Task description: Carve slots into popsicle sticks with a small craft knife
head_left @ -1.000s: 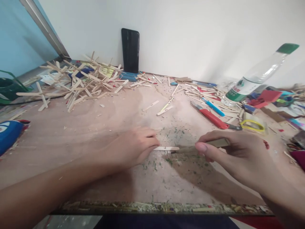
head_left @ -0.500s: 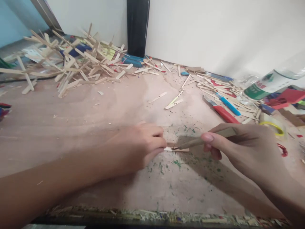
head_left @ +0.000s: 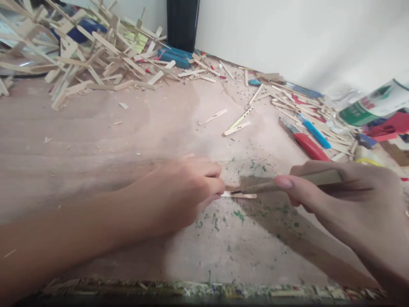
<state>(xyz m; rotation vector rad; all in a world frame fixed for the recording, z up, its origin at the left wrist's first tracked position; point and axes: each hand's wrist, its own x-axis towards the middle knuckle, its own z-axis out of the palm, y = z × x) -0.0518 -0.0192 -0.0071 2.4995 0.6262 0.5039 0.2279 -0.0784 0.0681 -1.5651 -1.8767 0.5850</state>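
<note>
My left hand [head_left: 188, 192] is closed, pinching one end of a small flat wooden stick [head_left: 244, 195] that lies on the wooden board [head_left: 111, 140]. My right hand [head_left: 345, 200] is closed round a slim craft knife [head_left: 287, 183], thumb along its handle. The knife's tip rests on the stick just right of my left fingertips. Green flecks are scattered on the board around the stick.
A big heap of wooden sticks [head_left: 79, 55] fills the back left. A black phone [head_left: 182, 23] leans on the wall. A red cutter [head_left: 306, 145], a blue cutter [head_left: 315, 132], loose sticks [head_left: 236, 123] and a lying bottle [head_left: 373, 106] crowd the right side.
The view has dropped and closed in on the board. The knife tip moved left along the stick, from its right end to near my left fingertips. Both hands keep their grip.
</note>
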